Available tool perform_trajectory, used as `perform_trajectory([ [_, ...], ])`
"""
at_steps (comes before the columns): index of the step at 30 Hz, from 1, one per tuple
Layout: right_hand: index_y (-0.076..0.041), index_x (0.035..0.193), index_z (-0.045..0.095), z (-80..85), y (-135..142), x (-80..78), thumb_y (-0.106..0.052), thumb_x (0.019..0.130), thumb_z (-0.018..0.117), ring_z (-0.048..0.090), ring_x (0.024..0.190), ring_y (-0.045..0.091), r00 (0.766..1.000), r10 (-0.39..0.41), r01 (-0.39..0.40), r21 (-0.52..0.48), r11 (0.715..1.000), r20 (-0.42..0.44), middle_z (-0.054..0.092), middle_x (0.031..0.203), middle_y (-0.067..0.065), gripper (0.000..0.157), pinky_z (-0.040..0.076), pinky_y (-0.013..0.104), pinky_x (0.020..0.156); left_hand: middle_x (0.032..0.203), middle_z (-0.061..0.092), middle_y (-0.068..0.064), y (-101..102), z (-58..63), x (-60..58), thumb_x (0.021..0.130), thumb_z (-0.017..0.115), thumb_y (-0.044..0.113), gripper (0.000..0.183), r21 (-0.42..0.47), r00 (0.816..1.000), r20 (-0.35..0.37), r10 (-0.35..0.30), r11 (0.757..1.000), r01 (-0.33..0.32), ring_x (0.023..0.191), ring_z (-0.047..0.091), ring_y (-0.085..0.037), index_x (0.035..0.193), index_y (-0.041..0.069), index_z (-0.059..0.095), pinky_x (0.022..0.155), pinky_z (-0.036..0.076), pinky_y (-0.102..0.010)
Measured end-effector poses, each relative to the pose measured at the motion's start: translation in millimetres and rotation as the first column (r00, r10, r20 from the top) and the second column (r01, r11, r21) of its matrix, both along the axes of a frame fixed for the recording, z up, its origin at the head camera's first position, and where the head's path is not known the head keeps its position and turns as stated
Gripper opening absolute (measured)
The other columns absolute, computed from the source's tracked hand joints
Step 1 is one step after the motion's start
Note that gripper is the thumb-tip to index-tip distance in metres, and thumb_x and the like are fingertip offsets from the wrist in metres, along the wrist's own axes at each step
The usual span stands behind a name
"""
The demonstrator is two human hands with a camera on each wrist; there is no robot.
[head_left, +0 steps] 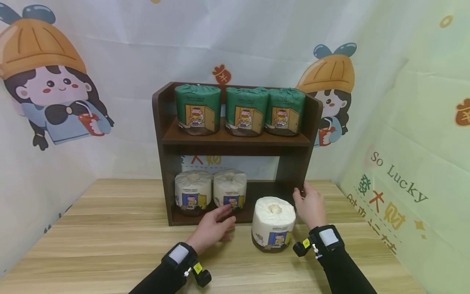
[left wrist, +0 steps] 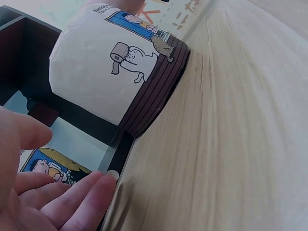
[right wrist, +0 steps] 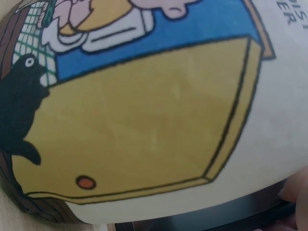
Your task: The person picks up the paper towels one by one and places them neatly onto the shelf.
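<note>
A white-wrapped toilet paper roll (head_left: 273, 224) stands upright on the table, before the right part of a dark brown two-tier shelf (head_left: 235, 143). My right hand (head_left: 311, 208) is beside and behind that roll, fingertips right at the shelf's right side panel. In the right wrist view the roll (right wrist: 144, 125) fills most of the picture, with only bits of fingers at the lower right. My left hand (head_left: 213, 229) reaches, fingers relaxed, toward a second white roll (head_left: 230, 190) on the lower tier, overlapping its lower front in the head view. Nothing lies in its grasp.
Another white roll (head_left: 193, 192) stands at the lower tier's left end. On the upper tier stand three green-wrapped rolls, the left one (head_left: 198, 109) apart from the middle (head_left: 246, 111) and right (head_left: 285, 111) ones. A printed cloth (head_left: 128, 94) hangs behind the wooden table (head_left: 92, 237).
</note>
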State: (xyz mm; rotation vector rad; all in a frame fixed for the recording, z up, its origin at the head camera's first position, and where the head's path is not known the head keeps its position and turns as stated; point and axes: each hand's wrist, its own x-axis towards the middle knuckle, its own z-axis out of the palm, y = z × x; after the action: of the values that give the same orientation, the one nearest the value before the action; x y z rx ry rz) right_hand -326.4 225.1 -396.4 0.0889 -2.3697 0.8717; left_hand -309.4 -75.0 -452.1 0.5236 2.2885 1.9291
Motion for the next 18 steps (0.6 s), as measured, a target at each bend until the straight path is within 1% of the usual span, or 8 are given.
perform_trajectory([
  [3, -0.001, 0.116, 0.062, 0.0, 0.0, -0.6, -0.014, 0.099, 0.060, 0.065, 0.093, 0.036, 1.000, -0.003, 0.003, 0.001, 1.000, -0.003, 0.067, 0.109, 0.023, 0.021, 0.058, 0.052, 0.072, 0.147, 0.039, -0.020, 1.1, 1.8, 1.4, 0.100, 0.062, 0.023, 0.058, -0.005, 1.000, -0.019, -0.001, 1.000, 0.001, 0.102, 0.063, -0.025, 0.149, 0.003, 0.038, 0.074, 0.060, -0.039],
  [8, 0.000, 0.115, 0.062, -0.1, 0.7, -2.1, -0.013, 0.099, 0.060, 0.065, 0.093, 0.036, 1.000, 0.002, -0.002, 0.003, 1.000, -0.014, 0.068, 0.108, 0.024, 0.021, 0.058, 0.053, 0.074, 0.145, 0.042, -0.022, 4.0, 8.3, 4.1, 0.099, 0.065, 0.025, 0.060, -0.010, 0.996, -0.083, -0.026, 1.000, 0.025, 0.103, 0.062, -0.028, 0.147, 0.001, 0.040, 0.077, 0.059, -0.041],
  [10, 0.000, 0.114, 0.062, 0.6, 0.5, -2.3, -0.013, 0.099, 0.060, 0.065, 0.093, 0.036, 1.000, 0.004, -0.004, 0.003, 1.000, -0.018, 0.068, 0.107, 0.024, 0.021, 0.058, 0.053, 0.074, 0.145, 0.042, -0.019, 6.6, 12.2, 5.4, 0.098, 0.066, 0.029, 0.062, -0.031, 0.993, -0.107, -0.039, 0.999, 0.036, 0.107, 0.060, -0.027, 0.148, 0.002, 0.040, 0.080, 0.058, -0.041],
  [12, 0.000, 0.114, 0.062, 1.1, 0.4, -2.2, -0.013, 0.099, 0.060, 0.065, 0.093, 0.036, 1.000, 0.006, -0.006, 0.000, 1.000, -0.018, 0.068, 0.107, 0.024, 0.021, 0.058, 0.053, 0.074, 0.147, 0.041, -0.015, 11.2, 16.7, 7.3, 0.096, 0.068, 0.033, 0.067, -0.049, 0.991, -0.117, -0.058, 0.997, 0.052, 0.114, 0.056, -0.026, 0.149, 0.004, 0.039, 0.084, 0.057, -0.042],
  [14, 0.000, 0.113, 0.062, 1.0, 0.4, -2.2, -0.014, 0.099, 0.060, 0.065, 0.093, 0.036, 1.000, 0.004, -0.004, -0.003, 1.000, -0.017, 0.068, 0.107, 0.024, 0.020, 0.058, 0.052, 0.074, 0.149, 0.038, -0.012, 18.0, 20.7, 9.5, 0.093, 0.071, 0.038, 0.074, -0.071, 0.990, -0.117, -0.075, 0.995, 0.067, 0.121, 0.051, -0.024, 0.151, 0.008, 0.036, 0.089, 0.054, -0.043],
  [18, 0.000, 0.113, 0.062, -1.0, 0.9, -3.3, -0.014, 0.099, 0.059, 0.065, 0.093, 0.036, 1.000, 0.001, -0.001, -0.007, 1.000, -0.010, 0.068, 0.107, 0.024, 0.020, 0.058, 0.053, 0.074, 0.154, 0.029, -0.011, 35.1, 24.1, 13.3, 0.086, 0.078, 0.041, 0.090, -0.087, 0.989, -0.100, -0.105, 0.992, 0.096, 0.131, 0.038, -0.026, 0.155, 0.012, 0.027, 0.103, 0.043, -0.046],
])
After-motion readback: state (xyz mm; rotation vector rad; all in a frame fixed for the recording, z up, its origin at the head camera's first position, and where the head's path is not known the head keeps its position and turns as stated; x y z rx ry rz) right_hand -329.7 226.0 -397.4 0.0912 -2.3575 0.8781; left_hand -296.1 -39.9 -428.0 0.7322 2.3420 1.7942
